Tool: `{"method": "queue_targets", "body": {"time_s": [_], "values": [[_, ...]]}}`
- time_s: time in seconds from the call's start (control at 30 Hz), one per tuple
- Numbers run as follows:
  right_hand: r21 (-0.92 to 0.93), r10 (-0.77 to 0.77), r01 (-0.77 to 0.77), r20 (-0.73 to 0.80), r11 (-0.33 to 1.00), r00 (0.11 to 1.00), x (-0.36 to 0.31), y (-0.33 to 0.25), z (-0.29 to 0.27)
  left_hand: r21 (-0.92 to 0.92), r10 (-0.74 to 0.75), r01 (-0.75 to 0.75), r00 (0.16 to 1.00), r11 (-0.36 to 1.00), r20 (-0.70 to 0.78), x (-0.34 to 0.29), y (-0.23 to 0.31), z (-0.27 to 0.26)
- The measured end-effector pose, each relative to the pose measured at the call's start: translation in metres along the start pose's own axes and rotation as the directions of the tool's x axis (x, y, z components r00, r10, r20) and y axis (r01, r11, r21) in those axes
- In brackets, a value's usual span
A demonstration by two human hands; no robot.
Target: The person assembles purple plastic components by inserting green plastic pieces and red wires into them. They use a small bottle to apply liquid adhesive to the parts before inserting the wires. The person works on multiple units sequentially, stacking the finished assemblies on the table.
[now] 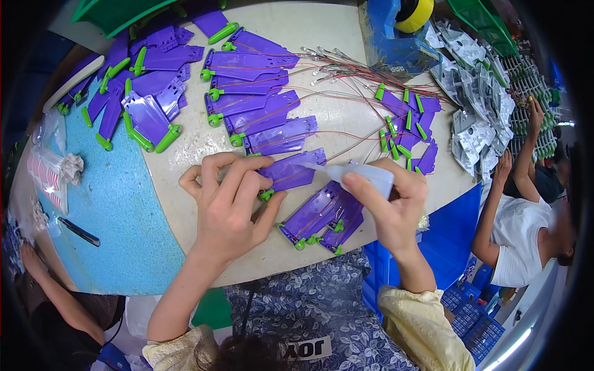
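Note:
My left hand [230,201] pinches the green-tipped end of a purple plastic part [291,171] on the table. Closed round a translucent white squeeze bottle [374,177], my right hand [401,207] holds it tilted, with its thin nozzle over that part. Whether anything comes out of the nozzle is too small to tell. Beyond, a row of similar purple pieces [250,66] with green ends overlaps, thin red wires [337,93] trailing off to the right. Nearer me, below the bottle, lie a few more purple pieces [309,217] with green ends.
More purple parts [151,111] heap at the left, beside a blue mat [124,204] with a black pen [79,232]. Small purple-and-green pieces [408,123] and a pile of grey parts [476,117] lie right. A blue tape dispenser [387,43] stands behind. Co-workers sit on both sides.

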State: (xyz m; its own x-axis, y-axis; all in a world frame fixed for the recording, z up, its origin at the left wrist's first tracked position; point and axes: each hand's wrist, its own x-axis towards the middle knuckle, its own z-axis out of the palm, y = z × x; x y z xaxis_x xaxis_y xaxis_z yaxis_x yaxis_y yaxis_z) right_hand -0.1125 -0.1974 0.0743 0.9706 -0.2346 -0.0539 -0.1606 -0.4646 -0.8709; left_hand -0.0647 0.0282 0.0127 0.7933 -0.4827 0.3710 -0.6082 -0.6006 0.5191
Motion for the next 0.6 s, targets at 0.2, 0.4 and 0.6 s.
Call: {"method": "queue_targets", "body": {"time_s": [0.2,0.4,0.6], "values": [[0.076,0.026,-0.023,-0.029,0.997,0.999,-0.004,0.005,-0.004,-0.049,-0.054,0.054,0.999,0.997,0.006,0.002,0.0,-0.002],[0.153,0.179,-0.168,-0.064,0.974,0.982,-0.01,0.003,-0.014,-0.125,0.117,-0.111,0.992,0.986,0.043,-0.012,0.015,-0.011],[0.125,0.049,-0.049,0.0,0.991,0.999,-0.018,-0.001,-0.013,0.04,0.0,-0.001,1.0,0.999,0.017,-0.019,0.011,-0.007]]}}
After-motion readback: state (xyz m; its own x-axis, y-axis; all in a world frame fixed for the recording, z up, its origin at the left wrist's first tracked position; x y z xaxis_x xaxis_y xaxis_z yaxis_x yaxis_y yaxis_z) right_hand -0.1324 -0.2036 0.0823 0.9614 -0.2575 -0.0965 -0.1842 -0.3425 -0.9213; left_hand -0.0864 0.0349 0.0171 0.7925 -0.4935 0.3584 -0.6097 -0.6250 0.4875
